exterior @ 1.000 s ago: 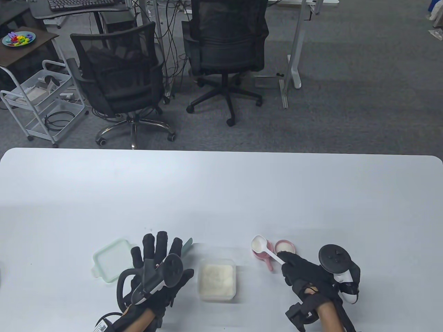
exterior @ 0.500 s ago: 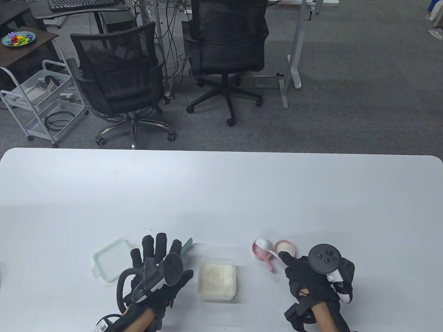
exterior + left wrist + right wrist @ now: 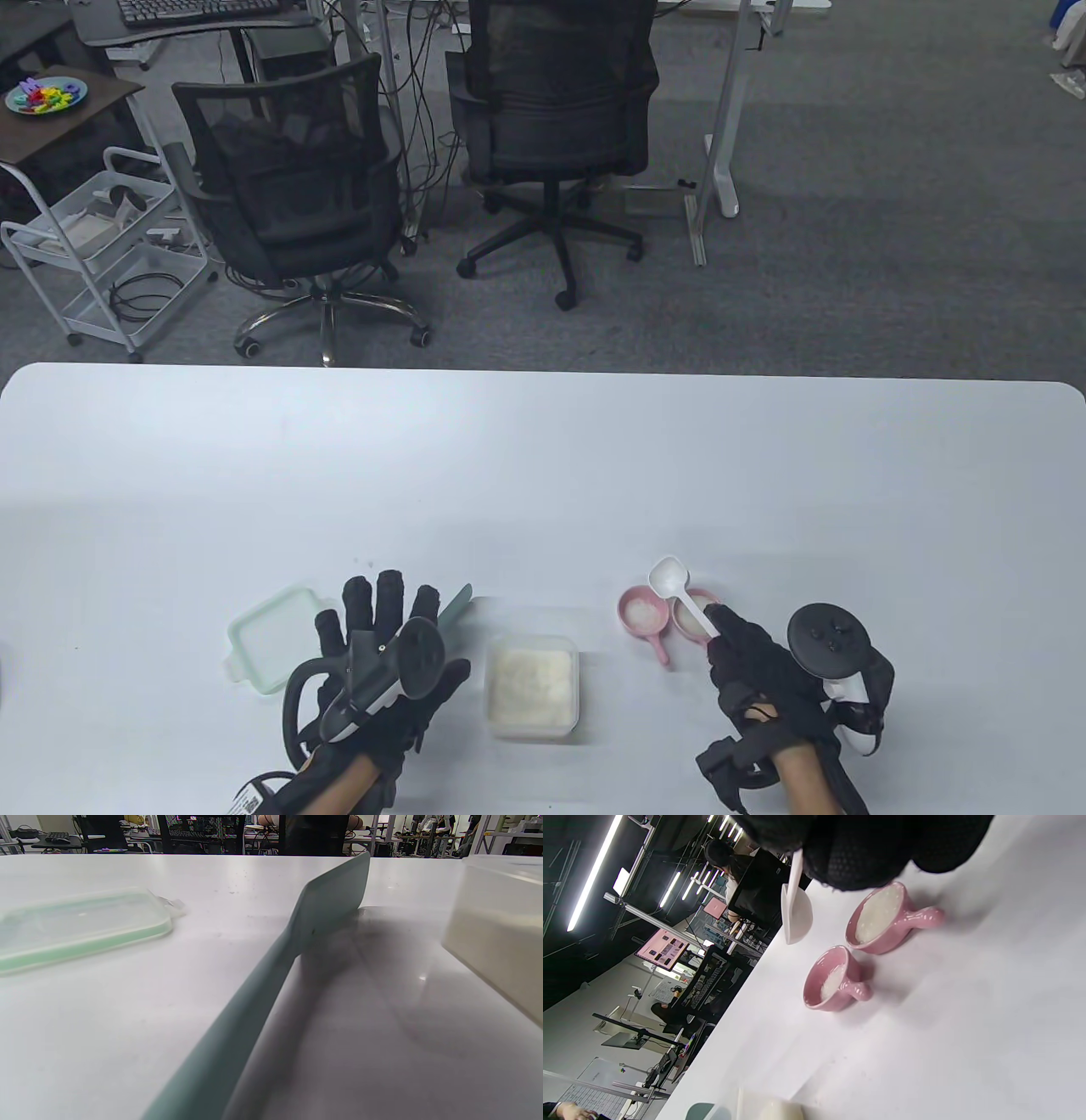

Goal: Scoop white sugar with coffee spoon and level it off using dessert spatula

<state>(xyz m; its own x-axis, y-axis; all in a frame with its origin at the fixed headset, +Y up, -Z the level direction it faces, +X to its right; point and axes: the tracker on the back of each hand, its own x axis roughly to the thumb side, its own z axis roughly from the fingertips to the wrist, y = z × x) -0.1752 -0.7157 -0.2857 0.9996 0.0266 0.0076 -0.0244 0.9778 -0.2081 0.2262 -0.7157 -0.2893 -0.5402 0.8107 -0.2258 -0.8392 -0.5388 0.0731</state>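
The white table (image 3: 543,475) fills the lower half of the table view, its far half bare; beyond its 12 o'clock edge stand two black office chairs (image 3: 288,195). All the things sit near the 6 o'clock edge. At about 7 o'clock lies a pale green container lid (image 3: 271,637); the left hand (image 3: 382,662) rests flat beside it, fingers straight, over the handle of the green dessert spatula (image 3: 322,908), whose blade pokes out toward 1 o'clock. Just right of it stands the clear tub of white sugar (image 3: 532,686). At about 5 o'clock, well apart from the tub, two small pink handled cups (image 3: 835,982) sit side by side, both holding sugar. The right hand (image 3: 755,671) pinches the handle of the white coffee spoon (image 3: 670,581), its grip clamped on it; the bowl hangs above the cups, apparently empty.
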